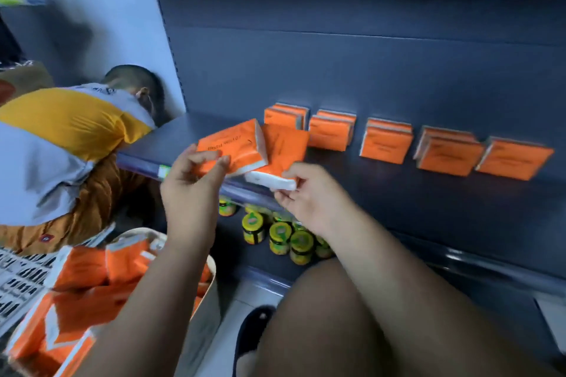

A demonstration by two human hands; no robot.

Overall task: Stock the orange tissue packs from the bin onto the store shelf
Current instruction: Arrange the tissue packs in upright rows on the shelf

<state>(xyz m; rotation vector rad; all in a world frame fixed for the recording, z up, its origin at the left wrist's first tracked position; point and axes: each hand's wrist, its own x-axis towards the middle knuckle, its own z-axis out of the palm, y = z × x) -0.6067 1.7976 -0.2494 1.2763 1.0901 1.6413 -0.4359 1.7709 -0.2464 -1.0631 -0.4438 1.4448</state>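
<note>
My left hand [193, 180] grips one orange tissue pack [235, 144] by its near edge, held over the front lip of the dark shelf [382, 193]. My right hand [309, 193] pinches the white end of a second orange pack [284, 153] that lies tilted beside the first. Along the back of the shelf stand several upright orange packs [386, 144], spaced in a row to the right. At the lower left, the bin [214, 278] holds several more orange packs [79, 269].
Another person in a yellow and grey shirt [67, 138] crouches at the left, close to the shelf end. Several yellow-lidded jars [280, 236] stand on the lower shelf under my hands. My knee [352, 315] and a dark slipper [254, 327] sit below.
</note>
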